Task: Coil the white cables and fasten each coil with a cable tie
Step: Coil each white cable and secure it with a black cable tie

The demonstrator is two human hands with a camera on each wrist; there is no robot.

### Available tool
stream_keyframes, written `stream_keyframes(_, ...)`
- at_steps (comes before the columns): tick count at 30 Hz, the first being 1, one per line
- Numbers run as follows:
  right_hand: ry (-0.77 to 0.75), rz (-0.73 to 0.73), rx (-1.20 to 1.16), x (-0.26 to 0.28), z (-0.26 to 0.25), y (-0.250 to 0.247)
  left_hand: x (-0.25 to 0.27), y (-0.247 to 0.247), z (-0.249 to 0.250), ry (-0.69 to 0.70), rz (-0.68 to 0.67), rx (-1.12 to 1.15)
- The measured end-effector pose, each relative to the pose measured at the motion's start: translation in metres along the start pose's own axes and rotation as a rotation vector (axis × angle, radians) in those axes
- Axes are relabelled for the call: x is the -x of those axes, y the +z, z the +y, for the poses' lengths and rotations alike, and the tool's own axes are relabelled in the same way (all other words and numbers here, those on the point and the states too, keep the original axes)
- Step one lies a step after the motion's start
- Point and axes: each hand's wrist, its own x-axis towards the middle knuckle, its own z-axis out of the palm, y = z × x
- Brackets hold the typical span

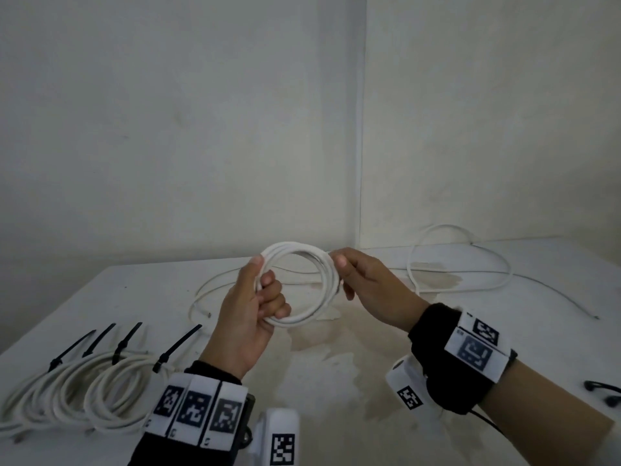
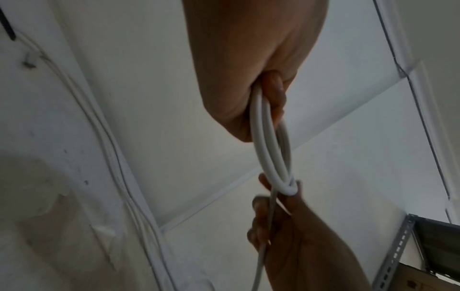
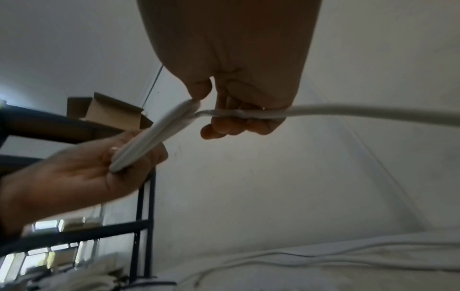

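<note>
A white cable coil point(image 1: 304, 250) of several loops is held up above the table, seen edge-on as the coil point(image 2: 271, 157) in the left wrist view. My left hand point(image 1: 258, 297) grips its left side with thumb on top and fingers curled through the ring. My right hand point(image 1: 356, 274) pinches the coil's right side, and the cable's tail point(image 3: 348, 113) runs through its curled fingers point(image 3: 236, 126) out to the right. Loose white cable point(image 1: 460, 264) lies on the table behind. Several finished coils point(image 1: 77, 395) with black cable ties point(image 1: 178, 348) lie at the front left.
The white table point(image 1: 336, 358) is stained in the middle and stands in a corner of white walls. More loose cable point(image 1: 215, 287) trails behind my left hand. A small black item point(image 1: 601, 391) lies at the right edge. A metal shelf point(image 3: 139, 196) stands to the side.
</note>
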Motion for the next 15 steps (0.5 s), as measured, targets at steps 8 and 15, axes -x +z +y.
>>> stream_keyframes(8,0.03,0.121,0.262,0.017,0.046,-0.022,-0.01,-0.029,0.03,0.191,0.179,0.164)
stream_keyframes(15,-0.272,0.111,0.605,0.021,0.054,0.001,-0.014,-0.03,0.026,0.357,0.339,0.0)
